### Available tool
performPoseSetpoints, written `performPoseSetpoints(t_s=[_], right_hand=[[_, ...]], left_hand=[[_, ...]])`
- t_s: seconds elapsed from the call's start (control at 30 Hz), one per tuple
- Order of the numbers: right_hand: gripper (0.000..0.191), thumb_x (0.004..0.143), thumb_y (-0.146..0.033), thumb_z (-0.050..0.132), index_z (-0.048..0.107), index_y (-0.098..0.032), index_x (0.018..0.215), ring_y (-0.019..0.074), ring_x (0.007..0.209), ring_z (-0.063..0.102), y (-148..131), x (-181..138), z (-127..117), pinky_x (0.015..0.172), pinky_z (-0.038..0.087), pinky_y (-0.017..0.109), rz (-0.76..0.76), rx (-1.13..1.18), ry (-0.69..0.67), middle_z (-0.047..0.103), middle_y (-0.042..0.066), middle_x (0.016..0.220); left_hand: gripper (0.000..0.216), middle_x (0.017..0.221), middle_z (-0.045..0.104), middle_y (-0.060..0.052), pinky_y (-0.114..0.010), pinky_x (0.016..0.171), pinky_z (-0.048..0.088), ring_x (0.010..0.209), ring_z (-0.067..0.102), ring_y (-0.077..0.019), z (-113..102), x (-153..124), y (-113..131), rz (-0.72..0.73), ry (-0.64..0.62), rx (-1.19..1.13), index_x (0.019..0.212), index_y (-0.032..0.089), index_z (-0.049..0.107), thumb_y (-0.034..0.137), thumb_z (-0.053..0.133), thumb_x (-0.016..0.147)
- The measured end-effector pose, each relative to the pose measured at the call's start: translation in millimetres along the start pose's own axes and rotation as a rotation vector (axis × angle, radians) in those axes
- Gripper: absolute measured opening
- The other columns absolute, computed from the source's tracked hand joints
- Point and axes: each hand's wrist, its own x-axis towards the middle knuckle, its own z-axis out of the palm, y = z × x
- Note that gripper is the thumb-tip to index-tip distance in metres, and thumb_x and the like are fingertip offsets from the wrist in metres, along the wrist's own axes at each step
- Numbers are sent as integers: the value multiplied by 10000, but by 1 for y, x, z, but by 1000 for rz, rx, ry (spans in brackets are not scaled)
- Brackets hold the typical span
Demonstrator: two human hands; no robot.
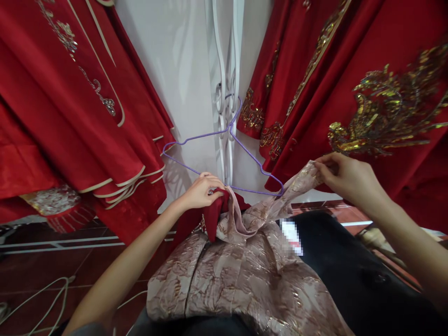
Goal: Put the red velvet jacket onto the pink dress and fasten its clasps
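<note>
A pinkish brocade garment [238, 270] with glossy gold threads lies over my lap. My left hand [205, 190] pinches dark red fabric [213, 214] at the garment's upper edge, just below the hanger's bottom bar. Off to the right, my right hand [339, 172] holds the end of a brocade strap [301, 182] between thumb and fingers, pulled out taut. Between both hands is a purple hanger [212, 134], its hook at a white metal rack. Its right corner touches the strap; the fabric's exact path around the bar is partly hidden.
Red garments with silvery beading [101, 100] hang at left. More red garments with gold sequins [371, 116] hang at right. A white scrollwork stand [220, 56] rises behind the hanger. White cables [63, 289] lie on the reddish tiled floor at lower left.
</note>
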Motion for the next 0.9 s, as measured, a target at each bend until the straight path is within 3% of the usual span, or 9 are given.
performPoseSetpoints(t_s=[0.23, 0.37, 0.47, 0.67, 0.8, 0.9], right_hand=[[202, 832, -301, 546, 687, -199, 934, 210, 760, 691, -30, -5, -19, 674, 477, 289, -139, 35, 72, 738, 59, 832], [237, 849, -311, 528, 697, -189, 961, 233, 785, 672, -58, 17, -17, 688, 460, 309, -239, -40, 62, 735, 91, 897], [242, 843, -331, 539, 703, -202, 965, 278, 820, 663, -66, 37, -9, 663, 443, 329, -200, -128, 51, 730, 104, 911], [174, 844, -311, 569, 702, -206, 883, 232, 711, 658, -56, 33, -16, 690, 467, 340, -221, 78, -55, 713, 70, 757], [148, 835, -331, 577, 691, -236, 835, 279, 714, 667, -34, 22, -27, 672, 481, 373, -164, 69, -9, 702, 71, 713], [107, 810, -312, 608, 691, -245, 805, 273, 703, 665, -14, 25, -26, 656, 475, 368, -91, 50, -56, 709, 62, 705]], left_hand=[[148, 954, 737, -3, -400, 944, 349, 961, 648, -190, 10, 8, 10, -45, 18, 49, 862, 224, 686, 204, 541, 836], [129, 982, 741, -11, -390, 943, 371, 969, 657, -187, 25, 19, 18, -44, 62, -67, 864, 217, 686, 209, 561, 834], [113, 986, 742, -3, -393, 972, 355, 967, 657, -180, 35, 26, 22, -20, 112, -128, 855, 217, 684, 205, 574, 833], [133, 938, 742, 0, -411, 967, 352, 948, 647, -186, 44, 28, 17, -91, 174, -45, 857, 214, 689, 184, 565, 820], [108, 976, 741, -20, -420, 969, 361, 969, 648, -197, 42, 27, 14, -104, 163, -115, 837, 216, 689, 232, 584, 821], [93, 977, 740, -27, -418, 967, 370, 960, 657, -193, 39, 25, 14, -65, 142, -206, 818, 212, 688, 247, 603, 809]])
